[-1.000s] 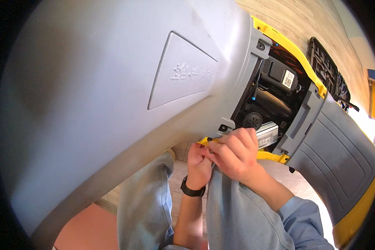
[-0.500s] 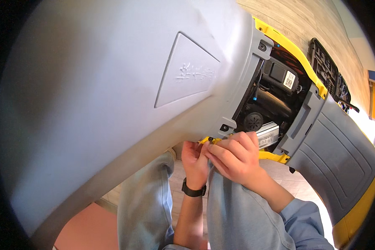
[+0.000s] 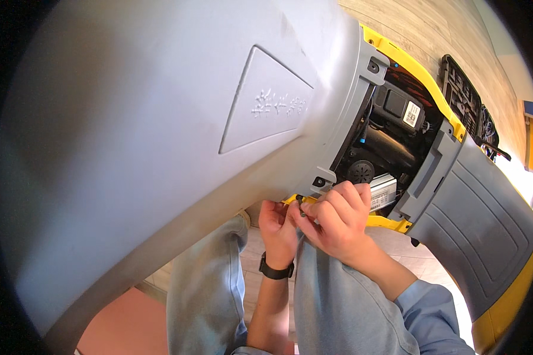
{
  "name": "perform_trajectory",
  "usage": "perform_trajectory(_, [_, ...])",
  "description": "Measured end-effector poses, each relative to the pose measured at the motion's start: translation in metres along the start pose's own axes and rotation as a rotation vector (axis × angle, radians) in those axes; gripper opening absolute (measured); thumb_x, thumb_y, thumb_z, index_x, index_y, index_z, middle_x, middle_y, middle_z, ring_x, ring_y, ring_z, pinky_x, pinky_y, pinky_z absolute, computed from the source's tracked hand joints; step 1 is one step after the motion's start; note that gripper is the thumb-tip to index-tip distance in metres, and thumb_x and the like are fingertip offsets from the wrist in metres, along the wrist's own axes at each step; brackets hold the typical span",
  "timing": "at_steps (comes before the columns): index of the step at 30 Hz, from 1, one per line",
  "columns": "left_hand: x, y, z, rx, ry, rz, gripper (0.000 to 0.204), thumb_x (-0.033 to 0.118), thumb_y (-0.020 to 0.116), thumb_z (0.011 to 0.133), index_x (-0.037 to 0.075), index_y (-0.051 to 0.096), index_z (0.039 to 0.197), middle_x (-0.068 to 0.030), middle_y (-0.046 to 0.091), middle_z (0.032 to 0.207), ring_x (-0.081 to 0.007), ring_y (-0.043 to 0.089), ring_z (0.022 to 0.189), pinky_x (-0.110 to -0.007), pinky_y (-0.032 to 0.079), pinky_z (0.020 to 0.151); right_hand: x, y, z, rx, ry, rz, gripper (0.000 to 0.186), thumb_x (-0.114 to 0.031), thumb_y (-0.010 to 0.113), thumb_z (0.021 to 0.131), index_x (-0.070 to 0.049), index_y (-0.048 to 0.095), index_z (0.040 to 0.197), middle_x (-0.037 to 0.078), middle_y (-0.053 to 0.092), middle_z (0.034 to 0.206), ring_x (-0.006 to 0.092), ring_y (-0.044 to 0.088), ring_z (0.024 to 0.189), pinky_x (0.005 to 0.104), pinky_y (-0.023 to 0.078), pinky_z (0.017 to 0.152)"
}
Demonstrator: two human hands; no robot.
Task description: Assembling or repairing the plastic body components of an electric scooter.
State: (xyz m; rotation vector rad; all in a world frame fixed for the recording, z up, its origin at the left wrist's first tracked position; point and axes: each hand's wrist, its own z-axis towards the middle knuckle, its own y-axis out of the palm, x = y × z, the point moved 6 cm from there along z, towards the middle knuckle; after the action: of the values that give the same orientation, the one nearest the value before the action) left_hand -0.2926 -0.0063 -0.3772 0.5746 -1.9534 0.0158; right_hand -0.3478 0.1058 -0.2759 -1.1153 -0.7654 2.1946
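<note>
Both hands meet at the near edge of a large grey plastic body, where a strip of yellow trim (image 3: 388, 223) runs below an open bay. My left hand (image 3: 278, 236), a black band on its wrist, grips the end of that trim with bent fingers. Beside it, my right hand (image 3: 343, 228) is closed in a pinch at a small dark fastener (image 3: 300, 202) standing at the trim; its exact shape is partly covered by fingers. A grey bracket with a screw hole (image 3: 320, 181) lies just above the hands.
Inside the bay sit a black box with a white label (image 3: 411, 113), a round black grille (image 3: 360, 172) and a silver finned module (image 3: 383, 192). A grey ribbed panel (image 3: 485, 219) extends right. A black tool case (image 3: 461, 94) lies on the wooden floor beyond.
My right hand's fingers have shifted and curled slightly, showing more of the dark fastener. My left hand stays in nearly the same place.
</note>
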Motion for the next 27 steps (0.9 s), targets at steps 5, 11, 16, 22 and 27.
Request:
perform_trajectory(5, [0.002, 0.004, 0.000, -0.013, -0.032, -0.057, 0.023, 0.001, 0.054, 0.090, 0.002, 0.048, 0.113, -0.0060, 0.058, 0.100, -0.0117, 0.057, 0.088, -0.024, 0.048, 0.076, -0.001, 0.000, 0.003, -0.060, -0.008, 0.072, 0.023, -0.016, 0.080, 0.060, -0.014, 0.063, 0.076, -0.003, 0.053, 0.070, 0.0164, 0.047, 0.063, 0.0308, 0.030, 0.061])
perform_trajectory(11, [0.002, 0.007, -0.002, -0.067, -0.036, 0.005, 0.022, 0.009, 0.049, 0.091, 0.003, 0.050, 0.113, -0.0055, 0.058, 0.107, -0.0132, 0.055, 0.095, -0.027, 0.045, 0.084, 0.001, -0.004, -0.004, -0.123, -0.063, 0.007, 0.027, -0.025, 0.077, 0.062, -0.015, 0.069, 0.087, -0.005, 0.055, 0.075, 0.0153, 0.048, 0.066, 0.0300, 0.032, 0.063])
perform_trajectory(16, [0.003, 0.008, -0.004, -0.052, 0.047, 0.069, 0.022, 0.010, 0.048, 0.091, 0.002, 0.049, 0.112, -0.0047, 0.058, 0.103, -0.0128, 0.055, 0.094, -0.026, 0.045, 0.083, -0.001, -0.004, -0.002, -0.074, -0.047, -0.015, 0.026, -0.026, 0.077, 0.060, -0.015, 0.069, 0.082, -0.005, 0.056, 0.074, 0.0148, 0.048, 0.065, 0.0297, 0.031, 0.063])
perform_trajectory(22, [-0.013, 0.007, -0.005, -0.107, 0.119, 0.152, 0.027, 0.009, 0.050, 0.090, 0.004, 0.044, 0.116, -0.0049, 0.057, 0.103, -0.0126, 0.055, 0.095, -0.026, 0.045, 0.083, 0.004, 0.000, -0.006, -0.063, -0.039, -0.009, 0.028, -0.028, 0.079, 0.056, -0.015, 0.068, 0.079, -0.005, 0.056, 0.072, 0.0149, 0.047, 0.063, 0.0306, 0.029, 0.062])
perform_trajectory(27, [-0.006, 0.014, -0.011, -0.220, 0.057, 0.182, 0.036, 0.003, 0.056, 0.085, 0.002, 0.043, 0.118, -0.0064, 0.055, 0.109, -0.0164, 0.055, 0.096, -0.030, 0.044, 0.087, -0.001, -0.012, -0.002, -0.079, -0.079, 0.058, 0.031, -0.029, 0.080, 0.055, -0.015, 0.068, 0.080, -0.005, 0.055, 0.073, 0.0155, 0.046, 0.061, 0.0309, 0.029, 0.062])
